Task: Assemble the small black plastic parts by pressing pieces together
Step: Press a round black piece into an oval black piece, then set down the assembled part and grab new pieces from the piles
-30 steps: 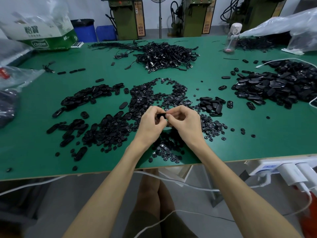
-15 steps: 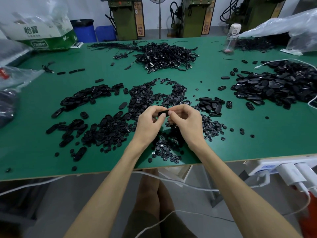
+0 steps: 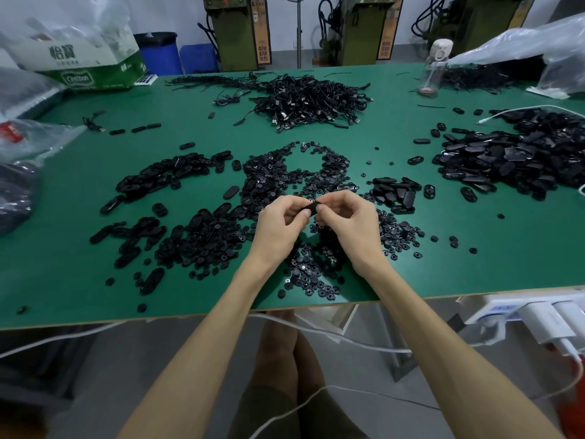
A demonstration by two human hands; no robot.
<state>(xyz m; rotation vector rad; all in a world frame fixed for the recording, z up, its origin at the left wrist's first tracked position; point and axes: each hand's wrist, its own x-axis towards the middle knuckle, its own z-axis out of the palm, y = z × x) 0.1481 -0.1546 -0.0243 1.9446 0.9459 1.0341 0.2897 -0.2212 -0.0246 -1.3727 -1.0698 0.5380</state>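
My left hand (image 3: 280, 224) and my right hand (image 3: 346, 223) meet above the middle of the green table (image 3: 474, 264). Between their fingertips they pinch one small black plastic part (image 3: 311, 208), mostly hidden by the fingers. Under and around the hands lies a spread of small round black pieces (image 3: 304, 175). Oval black shells (image 3: 164, 175) lie in a heap to the left, and a small stack of oval pieces (image 3: 395, 193) sits just right of the hands.
A large heap of black oval parts (image 3: 512, 160) fills the right side. A tangle of black cables (image 3: 310, 99) lies at the back centre, a bottle (image 3: 435, 68) behind it. A cardboard box (image 3: 85, 64) and plastic bags stand far left. A power strip (image 3: 522, 315) hangs at the front right edge.
Both hands have lifted slightly away from me with the part still pinched between them; the fingers have shifted a little around it.
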